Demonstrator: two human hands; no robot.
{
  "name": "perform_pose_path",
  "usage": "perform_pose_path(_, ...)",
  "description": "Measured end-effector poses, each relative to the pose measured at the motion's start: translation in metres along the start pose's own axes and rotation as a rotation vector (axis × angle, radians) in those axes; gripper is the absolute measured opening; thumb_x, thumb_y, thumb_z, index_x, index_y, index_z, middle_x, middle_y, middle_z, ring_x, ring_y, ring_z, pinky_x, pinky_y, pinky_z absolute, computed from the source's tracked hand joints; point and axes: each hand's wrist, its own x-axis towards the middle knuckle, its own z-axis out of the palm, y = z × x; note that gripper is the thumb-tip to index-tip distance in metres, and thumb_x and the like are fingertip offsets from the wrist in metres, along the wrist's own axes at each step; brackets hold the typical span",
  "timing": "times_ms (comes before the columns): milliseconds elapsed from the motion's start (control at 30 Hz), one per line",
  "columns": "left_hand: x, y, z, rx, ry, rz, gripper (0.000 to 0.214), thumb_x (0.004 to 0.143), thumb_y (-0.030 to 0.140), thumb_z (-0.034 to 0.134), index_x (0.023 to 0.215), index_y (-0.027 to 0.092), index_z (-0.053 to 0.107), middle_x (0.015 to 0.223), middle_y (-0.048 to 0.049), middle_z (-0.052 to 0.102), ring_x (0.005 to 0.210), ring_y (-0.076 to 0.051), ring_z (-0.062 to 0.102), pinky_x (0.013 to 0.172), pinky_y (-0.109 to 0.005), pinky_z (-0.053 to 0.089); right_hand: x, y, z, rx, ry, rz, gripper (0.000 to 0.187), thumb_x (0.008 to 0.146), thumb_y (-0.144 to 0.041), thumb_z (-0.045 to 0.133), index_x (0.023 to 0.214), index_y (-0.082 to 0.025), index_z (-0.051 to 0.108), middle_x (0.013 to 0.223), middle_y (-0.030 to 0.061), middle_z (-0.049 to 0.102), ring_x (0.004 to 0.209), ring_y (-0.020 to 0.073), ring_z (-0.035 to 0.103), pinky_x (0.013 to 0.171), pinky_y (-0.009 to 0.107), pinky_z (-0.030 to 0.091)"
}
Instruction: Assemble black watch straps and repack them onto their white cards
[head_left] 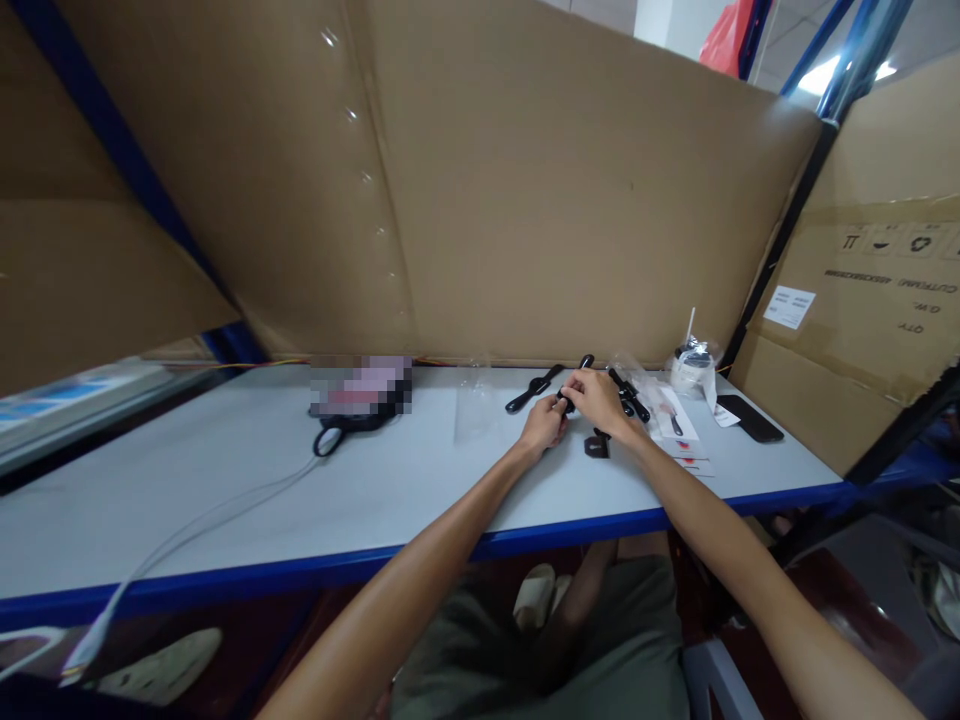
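Both my hands meet over the far middle of a pale grey table (225, 490) with a blue front edge. My left hand (543, 424) is closed, pinching one end of a small black strap-like piece (568, 401). My right hand (598, 400) is closed around the same black piece from the right. Another black strap (531, 388) lies flat just beyond my left hand. More black straps (632, 398) lie right of my right hand. A small dark part (597, 447) rests on the table under my right wrist.
A clear plastic bag (474, 410) lies left of my hands. A white cable (195, 530) runs across the left of the table to a black loop (328, 440). White cards (679, 412), a wrapped roll (691, 368) and a black phone (750, 418) sit at the right. Cardboard walls (525, 200) stand behind.
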Motion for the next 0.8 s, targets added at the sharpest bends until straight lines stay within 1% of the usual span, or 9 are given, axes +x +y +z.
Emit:
perform_pose_path(133,-0.003,0.004,0.002,0.051,0.013,-0.009,0.023,0.103,0.031,0.051,0.083,0.022,0.044,0.049,0.0084,0.042,0.034,-0.006,0.031,0.039,-0.018,0.015,-0.004,-0.007,-0.004,-0.157,-0.026,-0.09,0.008,0.096,-0.02,0.066,0.093,-0.02,0.073,0.099,0.006,0.075,0.091,0.0187,0.066,0.078,0.027,0.043)
perform_pose_path(233,-0.006,0.007,0.003,0.054,0.019,-0.015,0.021,0.104,0.028,0.048,0.084,0.022,0.044,0.047,0.0085,0.041,0.034,-0.006,0.03,0.038,-0.018,0.014,-0.006,-0.009,-0.005,-0.2,-0.054,-0.126,0.009,0.097,-0.019,0.064,0.095,-0.019,0.073,0.101,0.0073,0.074,0.092,0.0195,0.066,0.079,0.027,0.043)
perform_pose_path(300,-0.008,0.009,0.003,0.049,0.009,-0.004,0.015,0.103,0.027,0.05,0.089,0.022,0.046,0.047,0.0093,0.041,0.034,-0.006,0.03,0.039,-0.018,0.013,-0.005,-0.008,-0.004,-0.192,-0.05,-0.131,0.01,0.097,-0.019,0.064,0.096,-0.019,0.074,0.103,0.0079,0.074,0.092,0.0196,0.067,0.079,0.028,0.043)
perform_pose_path(367,-0.01,0.01,0.002,0.041,-0.021,0.015,0.006,0.1,0.027,0.053,0.098,0.022,0.05,0.048,0.0102,0.041,0.034,-0.006,0.03,0.039,-0.017,0.012,-0.004,-0.007,-0.002,-0.135,-0.038,-0.091,0.008,0.095,-0.019,0.066,0.096,-0.02,0.074,0.098,0.0064,0.076,0.088,0.0189,0.068,0.077,0.027,0.044)
perform_pose_path(467,-0.011,0.011,0.0,0.026,-0.089,0.009,0.011,0.097,0.026,0.055,0.107,0.022,0.052,0.051,0.0105,0.041,0.034,-0.006,0.029,0.039,-0.017,0.011,0.001,-0.002,0.002,0.017,-0.027,0.031,0.007,0.091,-0.019,0.07,0.094,-0.02,0.076,0.082,0.0019,0.076,0.078,0.0174,0.068,0.072,0.025,0.046)
perform_pose_path(533,-0.01,0.012,-0.002,0.014,-0.109,-0.022,0.01,0.096,0.023,0.054,0.106,0.022,0.051,0.052,0.0101,0.041,0.034,-0.006,0.028,0.039,-0.018,0.01,0.004,0.002,0.003,0.108,-0.03,0.098,0.007,0.089,-0.017,0.071,0.089,-0.02,0.077,0.076,0.0007,0.076,0.075,0.0166,0.069,0.07,0.024,0.047)
perform_pose_path(600,-0.009,0.012,-0.004,-0.001,-0.119,-0.054,0.008,0.095,0.022,0.053,0.102,0.022,0.048,0.053,0.0097,0.041,0.034,-0.006,0.028,0.039,-0.018,0.009,0.007,0.005,0.004,0.156,-0.029,0.134,0.009,0.087,-0.015,0.071,0.083,-0.019,0.077,0.076,0.0009,0.077,0.075,0.0162,0.071,0.069,0.023,0.047)
perform_pose_path(667,-0.008,0.013,-0.006,-0.02,-0.135,-0.08,0.009,0.094,0.022,0.054,0.099,0.023,0.046,0.053,0.0095,0.041,0.035,-0.005,0.028,0.039,-0.017,0.008,0.007,0.006,0.003,0.152,-0.029,0.148,0.008,0.087,-0.016,0.073,0.081,-0.019,0.078,0.078,0.0013,0.078,0.076,0.0163,0.071,0.07,0.023,0.047)
perform_pose_path(800,-0.005,0.013,-0.009,-0.067,-0.158,-0.108,0.014,0.092,0.023,0.058,0.095,0.022,0.044,0.055,0.0093,0.041,0.035,-0.004,0.027,0.04,-0.017,0.008,0.004,0.003,0.001,0.027,-0.03,0.112,0.008,0.09,-0.023,0.073,0.084,-0.02,0.079,0.086,0.0038,0.08,0.082,0.0179,0.072,0.073,0.024,0.047)
